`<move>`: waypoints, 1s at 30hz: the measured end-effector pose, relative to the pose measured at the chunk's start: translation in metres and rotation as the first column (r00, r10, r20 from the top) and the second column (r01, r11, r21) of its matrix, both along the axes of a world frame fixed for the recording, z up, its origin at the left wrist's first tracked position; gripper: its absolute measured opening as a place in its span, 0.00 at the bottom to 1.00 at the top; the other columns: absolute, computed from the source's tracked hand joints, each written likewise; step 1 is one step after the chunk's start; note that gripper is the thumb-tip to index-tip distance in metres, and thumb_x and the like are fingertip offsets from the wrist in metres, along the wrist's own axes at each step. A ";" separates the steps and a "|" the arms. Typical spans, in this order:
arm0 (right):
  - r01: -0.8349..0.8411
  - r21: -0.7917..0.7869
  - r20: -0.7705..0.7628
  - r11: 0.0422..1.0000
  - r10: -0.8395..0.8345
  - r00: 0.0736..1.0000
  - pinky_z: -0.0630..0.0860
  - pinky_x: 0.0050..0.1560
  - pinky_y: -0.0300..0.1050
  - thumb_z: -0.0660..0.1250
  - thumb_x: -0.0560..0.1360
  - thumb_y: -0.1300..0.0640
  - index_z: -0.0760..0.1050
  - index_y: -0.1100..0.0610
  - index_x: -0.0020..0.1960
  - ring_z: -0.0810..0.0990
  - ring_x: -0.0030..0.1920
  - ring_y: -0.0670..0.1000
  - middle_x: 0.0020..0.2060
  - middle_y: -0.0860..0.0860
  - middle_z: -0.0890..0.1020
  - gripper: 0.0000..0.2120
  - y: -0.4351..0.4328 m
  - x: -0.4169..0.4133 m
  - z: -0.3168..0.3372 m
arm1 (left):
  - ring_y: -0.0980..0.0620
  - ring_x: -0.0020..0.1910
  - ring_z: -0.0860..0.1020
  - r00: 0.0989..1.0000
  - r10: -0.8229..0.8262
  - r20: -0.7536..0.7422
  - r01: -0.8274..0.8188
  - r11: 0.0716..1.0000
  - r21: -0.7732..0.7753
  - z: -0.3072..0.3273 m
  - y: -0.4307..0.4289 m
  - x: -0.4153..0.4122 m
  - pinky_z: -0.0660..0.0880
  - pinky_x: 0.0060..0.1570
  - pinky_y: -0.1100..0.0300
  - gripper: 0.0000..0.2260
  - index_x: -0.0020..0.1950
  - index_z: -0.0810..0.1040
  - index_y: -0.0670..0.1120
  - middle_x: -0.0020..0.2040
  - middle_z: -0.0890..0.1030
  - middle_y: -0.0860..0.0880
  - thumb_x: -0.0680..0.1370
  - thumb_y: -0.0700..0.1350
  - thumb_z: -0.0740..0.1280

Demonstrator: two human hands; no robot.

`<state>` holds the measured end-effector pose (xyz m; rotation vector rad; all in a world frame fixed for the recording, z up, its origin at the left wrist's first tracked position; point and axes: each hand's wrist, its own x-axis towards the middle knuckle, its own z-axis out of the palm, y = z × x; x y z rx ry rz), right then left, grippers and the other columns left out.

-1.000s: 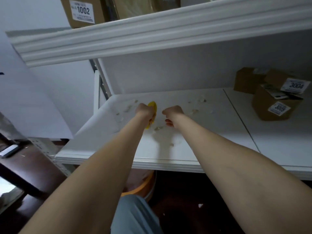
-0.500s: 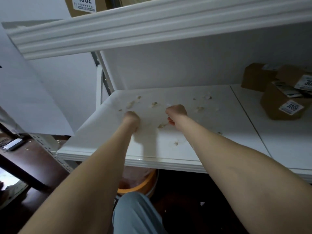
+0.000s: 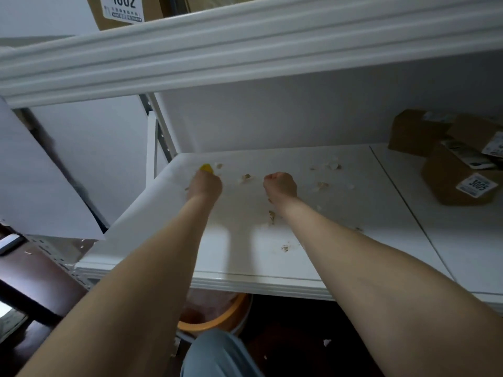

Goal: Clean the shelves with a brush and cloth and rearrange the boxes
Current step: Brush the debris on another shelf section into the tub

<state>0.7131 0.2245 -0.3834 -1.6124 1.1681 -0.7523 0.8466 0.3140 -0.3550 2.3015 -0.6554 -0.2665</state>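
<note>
Shelf point(image 3: 245, 262): white, and strewn with brownish scraps point(image 3: 246, 178) around and between the two hands.
Left hand point(image 3: 204, 185): the grip is closed around a yellow tool point(image 3: 206, 167), of which only the tip is seen, near the back left corner of the shelf.
Right hand point(image 3: 280, 183): the grip is curled into a fist over the middle of the shelf; nothing is seen inside it.
Boxes: a cardboard box labelled 3005 point(image 3: 460, 183) is placed at the right end, with others just behind it; a box labelled 1002 point(image 3: 122, 9) is kept on the level above.
</note>
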 end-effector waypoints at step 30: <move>0.156 -0.099 -0.066 0.983 -0.163 0.984 0.73 0.51 0.41 0.61 0.76 0.59 0.80 0.55 0.56 0.79 0.58 0.55 0.56 0.55 0.82 0.12 -0.033 0.017 -0.008 | 0.39 0.63 0.73 0.986 -0.001 0.167 -0.012 0.997 0.078 0.001 -0.037 0.059 0.70 0.63 0.49 0.16 0.65 0.71 0.38 0.63 0.75 0.38 0.79 0.45 0.60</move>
